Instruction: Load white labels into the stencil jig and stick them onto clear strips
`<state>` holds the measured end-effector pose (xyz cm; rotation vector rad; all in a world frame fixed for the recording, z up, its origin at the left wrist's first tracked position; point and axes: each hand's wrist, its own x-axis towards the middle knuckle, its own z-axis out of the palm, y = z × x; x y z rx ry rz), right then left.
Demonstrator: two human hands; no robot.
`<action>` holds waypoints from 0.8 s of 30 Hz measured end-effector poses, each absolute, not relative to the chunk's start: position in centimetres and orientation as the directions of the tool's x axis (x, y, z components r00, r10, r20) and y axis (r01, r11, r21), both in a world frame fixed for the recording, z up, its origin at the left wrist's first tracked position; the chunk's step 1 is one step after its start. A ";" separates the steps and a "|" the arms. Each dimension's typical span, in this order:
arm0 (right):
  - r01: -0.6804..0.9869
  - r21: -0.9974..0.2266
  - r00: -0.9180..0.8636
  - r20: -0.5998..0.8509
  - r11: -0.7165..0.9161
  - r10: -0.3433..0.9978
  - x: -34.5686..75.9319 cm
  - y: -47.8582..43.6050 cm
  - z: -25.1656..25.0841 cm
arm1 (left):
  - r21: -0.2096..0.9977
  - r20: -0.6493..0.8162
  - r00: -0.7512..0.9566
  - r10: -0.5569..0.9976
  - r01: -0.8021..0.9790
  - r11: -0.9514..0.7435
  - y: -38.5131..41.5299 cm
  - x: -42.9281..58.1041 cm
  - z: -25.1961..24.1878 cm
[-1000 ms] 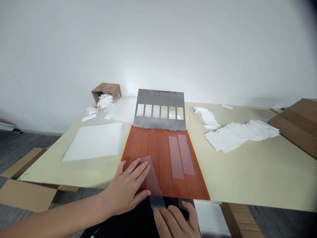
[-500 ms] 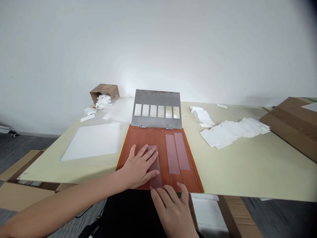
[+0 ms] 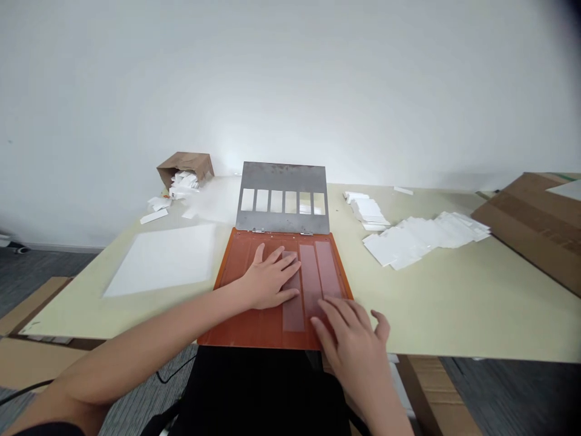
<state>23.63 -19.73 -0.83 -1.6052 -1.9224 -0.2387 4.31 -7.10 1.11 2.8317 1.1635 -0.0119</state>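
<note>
An orange tray (image 3: 254, 327) with shallow lengthwise slots lies at the table's front edge, its grey metal lid (image 3: 284, 175) with several rectangular windows standing open behind. Three translucent strips lie in the right-hand slots. On the leftmost of these, the middle strip (image 3: 293, 318), my left hand (image 3: 272, 278) rests with fingers spread, holding nothing. My right hand (image 3: 351, 330) is over the tray's lower right, fingers bent and apart, fingertips near the lower ends of the other strips (image 3: 310, 272). Nothing shows in its grasp.
White sheets (image 3: 163, 257) lie left of the tray. A small carton (image 3: 186, 163) spilling white pieces stands behind them. To the right are white card piles (image 3: 426, 236) and a large cardboard box (image 3: 535, 224). Open boxes (image 3: 36, 357) sit below the table.
The middle strip has shifted forward and right into line beside the other two, my left hand moving with it. My right hand has left its lower end and moved right.
</note>
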 end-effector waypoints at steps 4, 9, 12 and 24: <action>0.972 -0.164 -0.057 0.535 0.170 0.843 25.5 -18.7 -1.7 | 0.063 -0.039 0.714 0.699 0.700 -0.712 -6.1 4.7 1.2; 0.981 -0.151 -0.025 0.532 0.124 0.846 25.7 -19.0 -2.4 | 0.020 -0.026 0.697 0.716 0.717 -0.697 -5.5 4.7 1.1; 0.980 -0.147 -0.037 0.528 0.134 0.849 25.7 -19.0 -2.3 | 0.005 -0.013 0.683 0.730 0.730 -0.683 -5.2 4.7 1.2; 0.975 -0.136 -0.074 0.550 0.176 0.832 25.5 -19.1 -1.7 | 0.047 -0.041 0.653 0.756 0.757 -0.652 -4.6 4.9 1.5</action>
